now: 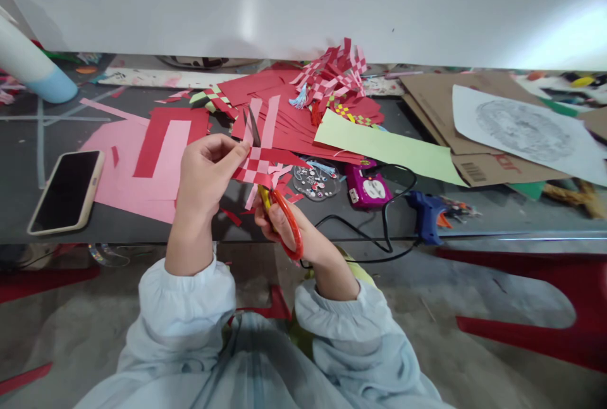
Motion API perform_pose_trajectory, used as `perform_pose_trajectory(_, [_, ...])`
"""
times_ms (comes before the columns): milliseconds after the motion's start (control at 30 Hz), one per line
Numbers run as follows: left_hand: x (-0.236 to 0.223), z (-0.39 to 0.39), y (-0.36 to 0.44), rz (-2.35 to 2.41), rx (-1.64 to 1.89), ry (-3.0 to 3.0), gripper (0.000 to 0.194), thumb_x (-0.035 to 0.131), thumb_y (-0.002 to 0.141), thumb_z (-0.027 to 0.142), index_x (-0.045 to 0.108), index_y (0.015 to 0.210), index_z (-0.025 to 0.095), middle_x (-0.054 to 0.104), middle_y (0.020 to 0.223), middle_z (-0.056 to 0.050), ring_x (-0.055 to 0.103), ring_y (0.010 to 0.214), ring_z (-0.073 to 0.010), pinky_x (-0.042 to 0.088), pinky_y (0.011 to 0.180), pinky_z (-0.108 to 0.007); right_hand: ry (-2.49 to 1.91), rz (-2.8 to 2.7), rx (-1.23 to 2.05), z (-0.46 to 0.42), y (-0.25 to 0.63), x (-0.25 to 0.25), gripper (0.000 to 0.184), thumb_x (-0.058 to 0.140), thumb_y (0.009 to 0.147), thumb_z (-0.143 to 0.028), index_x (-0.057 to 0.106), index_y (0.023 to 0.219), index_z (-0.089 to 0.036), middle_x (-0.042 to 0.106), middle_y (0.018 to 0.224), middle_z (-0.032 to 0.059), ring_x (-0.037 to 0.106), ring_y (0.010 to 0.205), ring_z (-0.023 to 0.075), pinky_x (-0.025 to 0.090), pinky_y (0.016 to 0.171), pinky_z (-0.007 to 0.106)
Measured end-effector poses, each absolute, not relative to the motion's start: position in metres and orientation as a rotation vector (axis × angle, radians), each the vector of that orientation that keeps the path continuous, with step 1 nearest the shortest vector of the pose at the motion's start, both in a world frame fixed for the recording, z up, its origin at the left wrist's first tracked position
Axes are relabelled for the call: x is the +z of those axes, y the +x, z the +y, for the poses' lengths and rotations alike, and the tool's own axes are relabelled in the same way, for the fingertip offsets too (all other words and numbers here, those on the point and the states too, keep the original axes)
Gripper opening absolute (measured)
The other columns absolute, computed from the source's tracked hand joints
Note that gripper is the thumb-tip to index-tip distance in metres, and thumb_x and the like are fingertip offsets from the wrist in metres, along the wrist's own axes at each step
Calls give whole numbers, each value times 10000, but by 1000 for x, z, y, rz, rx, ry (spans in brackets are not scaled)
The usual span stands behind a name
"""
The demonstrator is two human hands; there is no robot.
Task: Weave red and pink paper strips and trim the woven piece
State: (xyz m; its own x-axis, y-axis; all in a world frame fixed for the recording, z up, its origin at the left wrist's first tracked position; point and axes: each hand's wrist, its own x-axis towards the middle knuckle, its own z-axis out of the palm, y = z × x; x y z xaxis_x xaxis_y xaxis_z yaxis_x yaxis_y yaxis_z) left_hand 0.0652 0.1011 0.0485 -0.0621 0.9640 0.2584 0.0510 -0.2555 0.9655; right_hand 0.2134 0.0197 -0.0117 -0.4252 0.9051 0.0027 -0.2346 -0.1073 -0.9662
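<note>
My left hand (211,172) pinches the left edge of a woven paper piece (256,165) with a red and pink checker pattern. Loose pink and red strips stick out from its top and right side. In my right hand (284,222) is a pair of scissors (293,232) with red and yellow handles. The scissor blades point up past the woven piece and stand slightly apart at the tips. Part of the blades is hidden by the paper. Small pink and red offcuts lie under and around the woven piece.
Pink paper (123,191) and a phone (66,191) lie at left. Behind are red sheets (284,124) and a pile of woven strips (332,74). Rightward are light green paper (389,143), a magenta box (367,186), a blue glue gun (427,213) with its cord, and cardboard (427,105).
</note>
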Motion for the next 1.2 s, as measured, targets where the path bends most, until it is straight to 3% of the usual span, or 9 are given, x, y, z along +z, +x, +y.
perform_pose_trajectory(433, [50,100,65,1181,1423,1410,142,741,693,249,665,593,184,581,573,29,482,549,-74,364,501,-207,-824,-1264,1666,19,213,-13,434,470,914,-644,498,1078,-243,413,829,-19,398,585,79,282,488,243])
perform_pose_trajectory(667, [50,100,65,1167,1440,1427,124,735,694,225,668,596,186,581,571,33,486,557,-76,377,524,-214,-896,-1318,1614,20,213,-4,450,470,897,-671,483,874,-221,429,781,-18,357,537,76,283,461,257])
perform_pose_trajectory(967, [49,100,64,1151,1451,1432,116,734,692,202,670,596,187,581,562,36,483,539,-71,359,495,-209,-967,-1386,1559,19,214,2,490,444,891,-704,464,867,-215,451,625,-56,385,476,71,302,431,240])
perform_pose_trajectory(1200, [50,100,65,1161,1431,1436,105,734,693,212,679,606,190,591,572,34,494,546,-73,374,503,-209,-961,-1464,1509,17,215,-3,423,387,966,-617,476,914,-207,474,543,-81,410,386,60,335,379,206])
